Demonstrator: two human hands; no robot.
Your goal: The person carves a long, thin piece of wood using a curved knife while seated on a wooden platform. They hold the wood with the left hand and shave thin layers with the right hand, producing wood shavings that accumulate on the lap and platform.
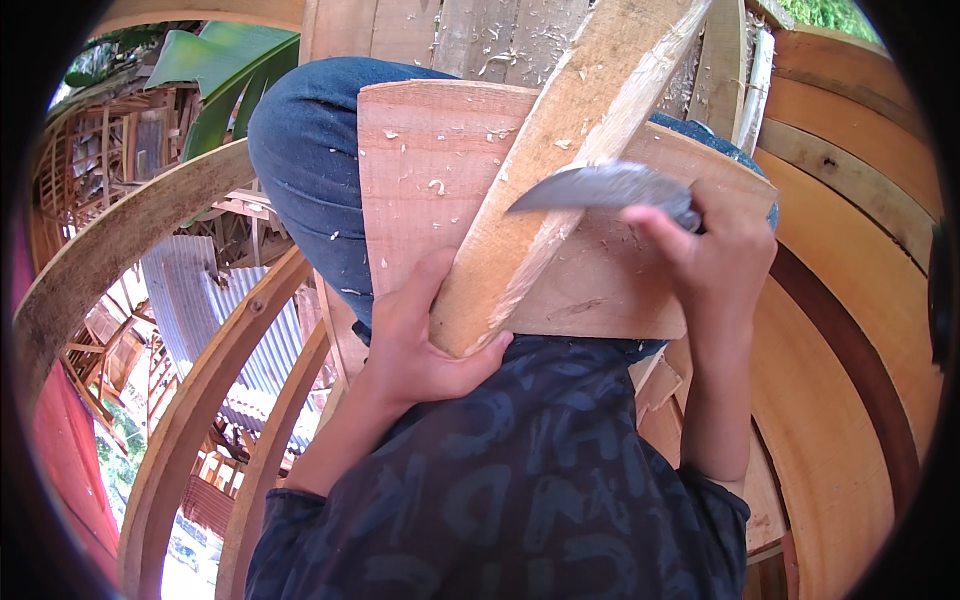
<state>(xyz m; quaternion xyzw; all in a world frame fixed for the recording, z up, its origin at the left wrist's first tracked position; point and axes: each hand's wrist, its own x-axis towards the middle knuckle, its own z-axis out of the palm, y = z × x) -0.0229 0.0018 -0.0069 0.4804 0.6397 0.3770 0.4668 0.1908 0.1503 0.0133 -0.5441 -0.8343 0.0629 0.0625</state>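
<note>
Plank of long tan wood (560, 140), lying across flat pinkish wooden board (430, 170), has one edge pale-cut; smoothing seems to remain. Left grip (412, 338) clamps its near end, right grip (718, 255) wraps curved grey metal knife (600, 187).

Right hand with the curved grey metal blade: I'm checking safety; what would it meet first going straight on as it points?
Probably the long, pale wooden plank: the curved grey metal blade in the right hand overlaps it in this view, though whether they touch is unclear.
</note>
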